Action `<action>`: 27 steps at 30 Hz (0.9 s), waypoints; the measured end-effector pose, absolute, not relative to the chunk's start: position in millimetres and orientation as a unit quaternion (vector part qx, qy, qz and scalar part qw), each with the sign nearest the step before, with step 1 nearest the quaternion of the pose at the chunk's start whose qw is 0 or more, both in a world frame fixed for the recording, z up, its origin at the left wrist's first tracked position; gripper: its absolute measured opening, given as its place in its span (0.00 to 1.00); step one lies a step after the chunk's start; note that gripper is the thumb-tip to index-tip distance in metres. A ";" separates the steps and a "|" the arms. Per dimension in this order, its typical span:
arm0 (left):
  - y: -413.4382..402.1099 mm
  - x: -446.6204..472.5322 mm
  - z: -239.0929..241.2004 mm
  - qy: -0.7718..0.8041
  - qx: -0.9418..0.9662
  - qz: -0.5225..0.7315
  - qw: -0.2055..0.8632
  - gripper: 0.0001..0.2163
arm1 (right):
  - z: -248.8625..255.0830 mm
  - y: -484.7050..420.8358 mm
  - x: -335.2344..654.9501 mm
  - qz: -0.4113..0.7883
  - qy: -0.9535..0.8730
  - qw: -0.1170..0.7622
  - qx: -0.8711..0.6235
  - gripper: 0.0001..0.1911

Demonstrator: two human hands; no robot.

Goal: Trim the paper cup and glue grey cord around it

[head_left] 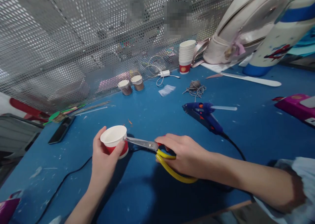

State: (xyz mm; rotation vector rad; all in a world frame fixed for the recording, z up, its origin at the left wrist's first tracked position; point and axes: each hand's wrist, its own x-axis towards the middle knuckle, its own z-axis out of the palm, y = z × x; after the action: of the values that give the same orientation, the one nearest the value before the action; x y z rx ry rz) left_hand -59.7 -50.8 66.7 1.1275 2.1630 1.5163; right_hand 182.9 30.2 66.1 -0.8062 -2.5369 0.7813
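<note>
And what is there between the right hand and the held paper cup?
In the head view, the scissors' metal blades reach from the right hand to the held paper cup, near its rim.

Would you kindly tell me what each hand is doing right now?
Left hand: holding a red-and-white cup.
Right hand: holding scissors by the handles.
</note>
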 end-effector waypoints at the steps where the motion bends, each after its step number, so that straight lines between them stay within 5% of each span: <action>1: -51.0 -58.6 67.4 0.747 0.392 0.522 0.129 0.38 | 65.8 30.2 182.8 0.268 -0.902 0.185 -0.283 0.18; 27: -54.3 -39.2 77.4 0.782 0.423 0.457 0.006 0.37 | 70.5 23.2 180.8 0.316 -0.871 0.187 -0.327 0.15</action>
State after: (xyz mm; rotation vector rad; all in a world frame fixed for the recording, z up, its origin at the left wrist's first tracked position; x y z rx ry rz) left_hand -39.2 -54.3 77.4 1.3230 2.4483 1.4302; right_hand 180.8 23.2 70.5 -0.9210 -2.4518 0.8896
